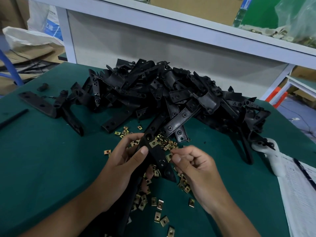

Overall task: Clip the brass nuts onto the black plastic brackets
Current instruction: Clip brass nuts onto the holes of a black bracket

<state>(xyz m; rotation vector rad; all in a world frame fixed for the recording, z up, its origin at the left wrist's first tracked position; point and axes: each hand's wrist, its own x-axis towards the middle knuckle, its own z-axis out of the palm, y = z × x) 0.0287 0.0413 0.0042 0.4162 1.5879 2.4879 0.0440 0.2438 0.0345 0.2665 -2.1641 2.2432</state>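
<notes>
Green-matted worktop (42, 159) under a white shelf frame (171, 26), cardboard boxes and a white sack behind at left. Large heap of black plastic brackets (171, 93) across the middle of the worktop, too many and too tangled to count. Three or so brackets lie apart on the left, one flat bracket (37, 104) with holes nearest the edge. Loose brass nuts (159, 204) scattered in front of the heap and between the forearms, several dozen, exact count not possible; some hidden under the hands.

Left hand (126, 161) grips one long black bracket (158, 156) held slanted above the nuts, thumb pressed on its face. One brass nut (153, 144) already sits clipped on that bracket just above the thumb. Right hand (193, 164) has fingers curled, pinching a second brass nut (169, 157) between thumb and forefinger, right at the bracket's right edge; cannot tell if it is touching.

Printed paper sheets (301, 194) at the right edge of the worktop, a white object (273, 156) beside them. Clear plastic bag (297, 19) with brass-coloured parts on the shelf, top right.
</notes>
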